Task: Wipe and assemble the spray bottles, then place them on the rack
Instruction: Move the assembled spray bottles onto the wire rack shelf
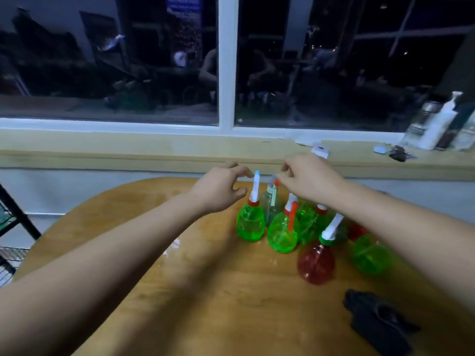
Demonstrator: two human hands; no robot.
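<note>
Several spray bottles stand clustered on the wooden table (205, 291): a green one (250, 223) with a white and blue sprayer at the left, a clear one (271, 204) behind it, another green one (282, 233), a red one (316, 262) in front. My left hand (222, 188) hovers just left of the first bottle's sprayer top, fingers curled and apart, holding nothing. My right hand (308, 178) reaches over the cluster, fingertips pinched at the orange tip of the clear bottle's sprayer. A dark cloth (377, 319) lies at the front right.
A black wire rack (12, 222) stands at the left edge. A window ledge (154, 150) runs behind the table, carrying a white pump bottle (439, 124), a clear jar, keys and small items at the right. More green and red bottles sit under my right forearm.
</note>
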